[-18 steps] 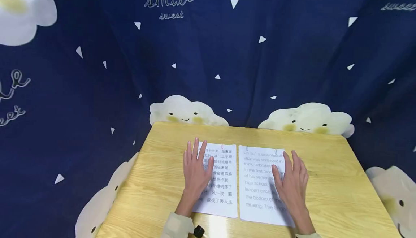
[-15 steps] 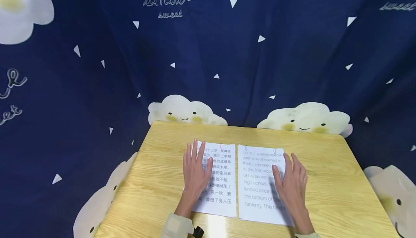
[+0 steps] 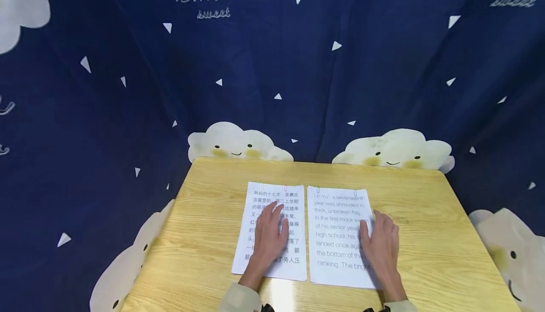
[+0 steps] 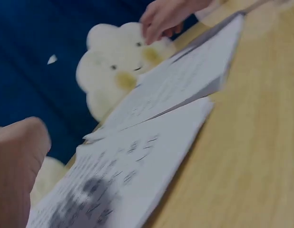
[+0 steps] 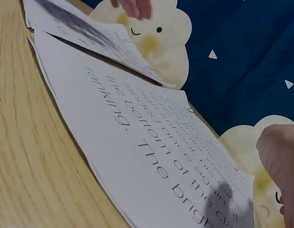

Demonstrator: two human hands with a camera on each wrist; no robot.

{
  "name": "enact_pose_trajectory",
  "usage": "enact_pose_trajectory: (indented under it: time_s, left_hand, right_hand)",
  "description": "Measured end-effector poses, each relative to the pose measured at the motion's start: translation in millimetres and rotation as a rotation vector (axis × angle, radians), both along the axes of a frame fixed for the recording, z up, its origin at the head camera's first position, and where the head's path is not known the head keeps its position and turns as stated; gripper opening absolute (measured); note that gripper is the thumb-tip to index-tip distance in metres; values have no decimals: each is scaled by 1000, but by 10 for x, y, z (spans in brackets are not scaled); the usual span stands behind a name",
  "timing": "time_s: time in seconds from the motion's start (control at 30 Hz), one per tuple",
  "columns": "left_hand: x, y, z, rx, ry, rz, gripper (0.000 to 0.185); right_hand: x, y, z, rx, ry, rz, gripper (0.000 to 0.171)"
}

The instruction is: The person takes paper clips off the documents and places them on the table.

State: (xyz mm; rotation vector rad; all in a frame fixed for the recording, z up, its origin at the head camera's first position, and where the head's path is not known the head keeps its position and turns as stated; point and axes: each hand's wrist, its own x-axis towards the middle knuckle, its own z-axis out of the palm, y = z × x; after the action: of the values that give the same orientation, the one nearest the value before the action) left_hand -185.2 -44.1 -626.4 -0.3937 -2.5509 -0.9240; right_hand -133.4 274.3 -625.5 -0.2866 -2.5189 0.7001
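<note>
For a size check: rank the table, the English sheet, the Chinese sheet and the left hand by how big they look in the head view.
1. table
2. English sheet and Chinese sheet: nearly alike, so unranked
3. left hand

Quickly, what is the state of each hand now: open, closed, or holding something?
Left hand: open, fingers resting flat on the sheet with Chinese text.
Right hand: open, fingers resting flat on the sheet with English text.
</note>
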Motion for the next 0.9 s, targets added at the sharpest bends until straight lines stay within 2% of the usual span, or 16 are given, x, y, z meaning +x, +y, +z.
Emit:
enact_pose_trajectory:
  time_s: [0.1,0.2,0.3,0.4,0.53,0.7,0.9]
  left_hand:
    - [-65,-155,1,74,-70,174,53]
    - [-140,-392,-27,119,-172,339,75]
    - [-176,-582,-97,130,-270,433,92]
    - [-192,-678,-164,164,-335,463,95]
    - [-235,-685,-191,189,-336,474,89]
    - [-291,-624,-145,149,-364,496,79]
    - [-326,-578,-53,138,-409,516,63]
  right_hand:
    - [-4,-17,-17,-17,-7,-16,54]
    - [-3,-24,-31,-32,-24,-32,54]
    - [10,-21,-42,-44,-44,-45,54]
    - [23,-23,-57,-52,-52,-52,53]
    - [27,-40,-73,-62,-51,-45,53]
    - [37,-36,-101,-87,-71,-51,54]
    - [80,68,-151,-122,-126,-105,56]
